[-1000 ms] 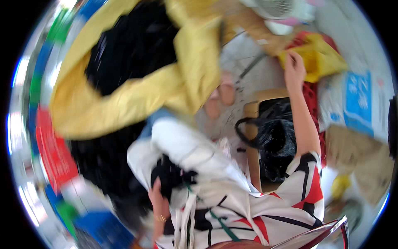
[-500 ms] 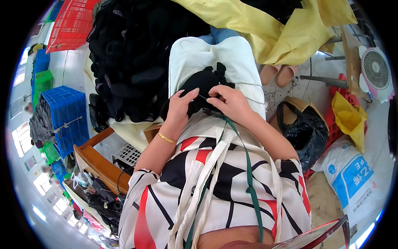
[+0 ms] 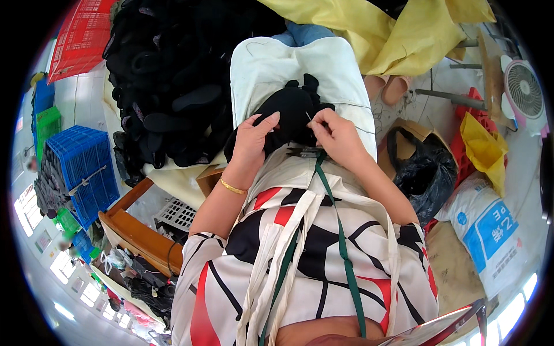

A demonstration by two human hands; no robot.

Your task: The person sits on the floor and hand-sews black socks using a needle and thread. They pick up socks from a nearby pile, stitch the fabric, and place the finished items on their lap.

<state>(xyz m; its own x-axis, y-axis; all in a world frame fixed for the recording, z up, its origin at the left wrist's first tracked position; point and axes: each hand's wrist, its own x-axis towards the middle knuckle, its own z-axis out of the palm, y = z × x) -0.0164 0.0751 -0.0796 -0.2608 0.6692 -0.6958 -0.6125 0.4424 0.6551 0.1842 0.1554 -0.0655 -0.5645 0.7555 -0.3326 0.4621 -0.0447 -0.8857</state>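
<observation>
A rounded black cloth piece [image 3: 287,109] lies over the white apron [image 3: 249,75] on my lap. My left hand [image 3: 251,138] grips its left edge between thumb and fingers. On the cloth's right side my right hand [image 3: 337,135] pinches a thin bright needle [image 3: 308,116], its fingertips close to the fabric. A dark thread [image 3: 346,105] runs across the apron on the right. Just below the cloth rest small metal thread snips [image 3: 304,152], partly hidden, beside a green cord [image 3: 333,196] that hangs from my neck.
A big heap of black shoe-shaped pieces [image 3: 167,123] lies ahead to the left. To the right are a black plastic bag [image 3: 430,179] in a cardboard box, a white sack [image 3: 487,230] and a fan [image 3: 524,92]. A wooden frame [image 3: 135,233] and blue crate [image 3: 86,167] stand left.
My right hand has moved right, away from my left hand, and the needle now shows at its fingertips. My left hand still holds the cloth; the whole view has shifted slightly.
</observation>
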